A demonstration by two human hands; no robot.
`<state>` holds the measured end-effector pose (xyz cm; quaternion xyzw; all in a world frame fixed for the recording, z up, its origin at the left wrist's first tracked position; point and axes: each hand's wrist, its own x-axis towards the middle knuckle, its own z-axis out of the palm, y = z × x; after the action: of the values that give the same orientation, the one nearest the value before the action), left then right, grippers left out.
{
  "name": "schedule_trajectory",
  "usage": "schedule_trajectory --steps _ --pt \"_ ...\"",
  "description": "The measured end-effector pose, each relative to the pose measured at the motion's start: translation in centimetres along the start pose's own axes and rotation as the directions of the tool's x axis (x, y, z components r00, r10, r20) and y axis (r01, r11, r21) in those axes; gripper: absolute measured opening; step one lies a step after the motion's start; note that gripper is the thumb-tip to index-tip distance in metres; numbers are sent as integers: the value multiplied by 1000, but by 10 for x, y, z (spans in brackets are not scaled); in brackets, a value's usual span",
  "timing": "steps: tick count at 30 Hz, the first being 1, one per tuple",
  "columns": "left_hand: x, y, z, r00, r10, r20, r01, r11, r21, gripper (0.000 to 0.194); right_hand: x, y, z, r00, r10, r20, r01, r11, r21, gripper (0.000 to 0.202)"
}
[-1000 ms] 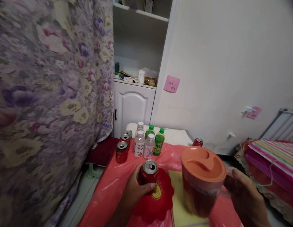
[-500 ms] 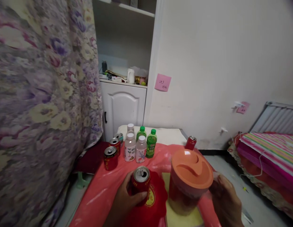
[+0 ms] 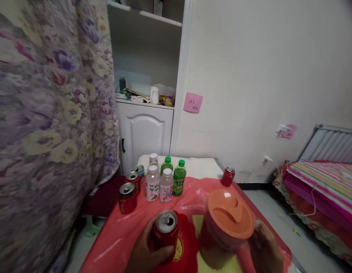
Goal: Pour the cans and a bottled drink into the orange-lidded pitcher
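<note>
My left hand [image 3: 149, 248] is wrapped around a red drink can [image 3: 166, 231], its top opened and its pull tab standing up. The can is upright over a scalloped red plate [image 3: 190, 242] with a gold emblem. My right hand [image 3: 265, 246] grips the right side of a see-through plastic pitcher [image 3: 217, 246] with an orange lid [image 3: 231, 214]. Its handle is mostly hidden by my fingers. The pitcher stands upright over a yellow cloth [image 3: 202, 265]; whether its base touches the cloth I cannot tell.
Opened cans [image 3: 128, 199] line the table's left side. Beside them are white-capped bottles [image 3: 152, 184] and green bottles [image 3: 179, 178]. Another red can [image 3: 228, 177] stands at the back right. A floral curtain [image 3: 56, 113] hangs at left, and a bed [image 3: 329, 185] lies at right.
The view has tilted slightly, so the table and everything on it sit a little lower and further left. Both hands keep their holds on the can and the pitcher.
</note>
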<state>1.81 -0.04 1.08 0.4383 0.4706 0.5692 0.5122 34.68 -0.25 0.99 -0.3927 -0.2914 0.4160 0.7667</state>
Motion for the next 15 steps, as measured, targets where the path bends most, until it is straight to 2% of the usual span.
schedule_trajectory --steps 3,7,10,13,15 --pt "3 -11 -2 1000 18 22 -18 1000 -8 80 -1 1 -1 999 4 -37 -6 998 -57 38" --pt "5 -19 -1 998 60 30 -59 998 -34 75 -4 -1 1 1000 -19 -17 16 985 -169 43" --pt "2 -15 1 998 57 24 -55 997 -53 73 -5 -5 0 998 -65 25 69 960 -272 42" --pt "-3 -5 4 998 43 50 -40 997 -62 74 -4 -5 -7 987 -144 67 159 883 -441 43" --pt "-7 3 5 997 34 73 -30 998 -61 75 -5 -2 -15 987 -153 55 159 844 -512 49"
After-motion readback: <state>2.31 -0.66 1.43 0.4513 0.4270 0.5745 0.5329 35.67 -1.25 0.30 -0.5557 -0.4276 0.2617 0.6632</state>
